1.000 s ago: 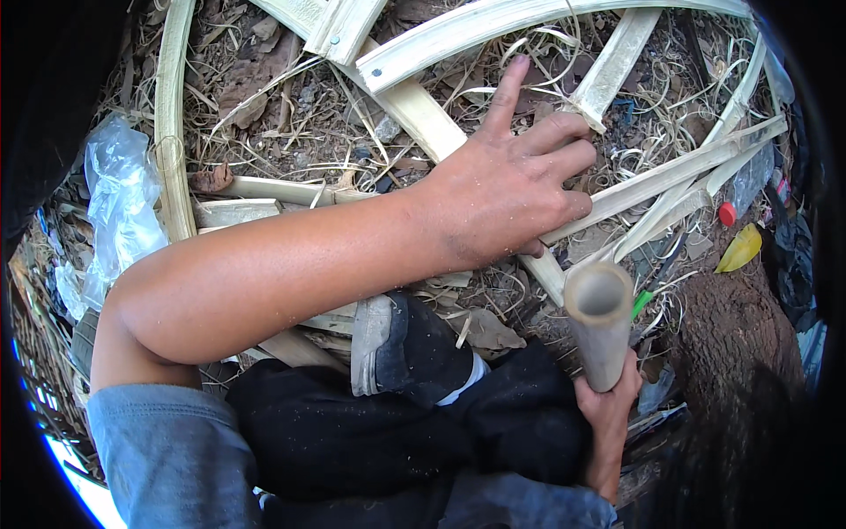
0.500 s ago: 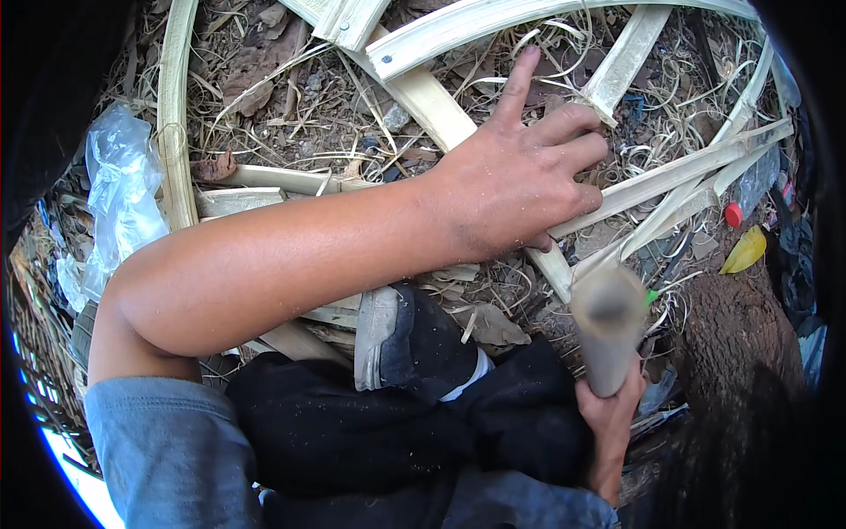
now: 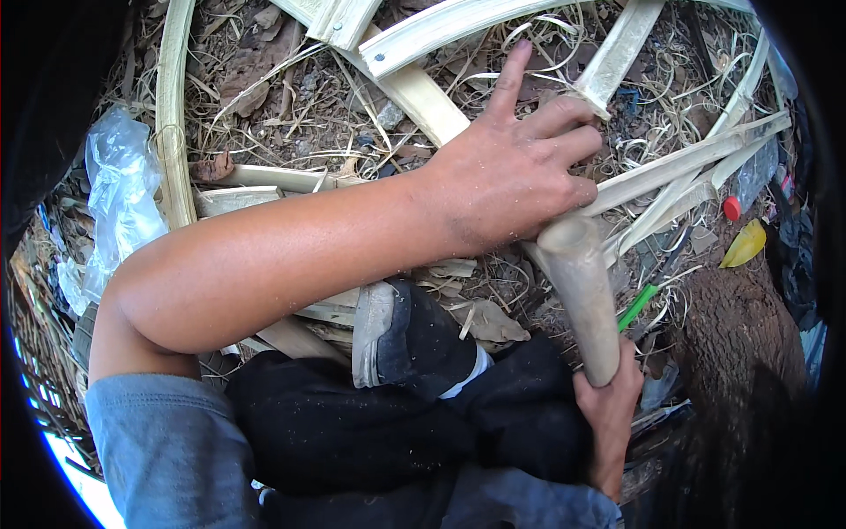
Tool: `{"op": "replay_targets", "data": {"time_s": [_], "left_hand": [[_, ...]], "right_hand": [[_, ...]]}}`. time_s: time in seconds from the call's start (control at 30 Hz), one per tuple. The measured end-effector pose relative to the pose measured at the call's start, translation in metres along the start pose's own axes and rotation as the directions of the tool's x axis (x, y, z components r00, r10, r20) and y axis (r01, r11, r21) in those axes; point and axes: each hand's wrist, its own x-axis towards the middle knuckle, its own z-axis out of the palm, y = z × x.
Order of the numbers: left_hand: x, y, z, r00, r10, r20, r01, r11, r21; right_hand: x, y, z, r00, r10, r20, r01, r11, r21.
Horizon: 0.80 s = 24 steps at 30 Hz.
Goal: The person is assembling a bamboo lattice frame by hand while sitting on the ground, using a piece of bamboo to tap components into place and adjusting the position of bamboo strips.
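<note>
My left hand (image 3: 529,167) rests over crossing pale bamboo strips. Its index finger points away from me, while the other fingers curl over a split bamboo strip (image 3: 687,163) that runs off to the right. The thumb is mostly hidden below. My right hand (image 3: 610,397) grips the near end of a tapered wooden club (image 3: 583,286). The club's rounded, dished far end sits right beside the left hand's knuckles, over the strips; contact is hard to tell. A green-handled tool (image 3: 636,309) lies on the ground just right of the club.
A curved strip with a nail head (image 3: 476,26) arcs across the far side. Another strip (image 3: 176,115) stands at left beside a clear plastic bag (image 3: 123,176). My shoe (image 3: 410,331) is close below my left wrist. A log (image 3: 740,326) and a red-capped bottle (image 3: 756,176) lie right.
The club's far end has swung forward and left, in beside my left hand, uncovering more of the green-handled tool. My left hand has shifted slightly left, with its fingers posed the same.
</note>
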Motion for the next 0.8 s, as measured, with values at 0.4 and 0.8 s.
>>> {"op": "replay_targets", "data": {"time_s": [0.4,0.8], "left_hand": [[0.003,0.002,-0.008,0.994,-0.017,0.110,0.017,1.000,-0.002],[0.000,0.000,-0.009,0.994,0.005,0.107,-0.004,1.000,-0.003]], "right_hand": [[-0.036,0.038,0.019,0.977,-0.044,-0.208,-0.007,0.971,-0.238],[-0.031,0.054,0.016,0.994,-0.073,-0.087,0.079,0.994,0.069]]}}
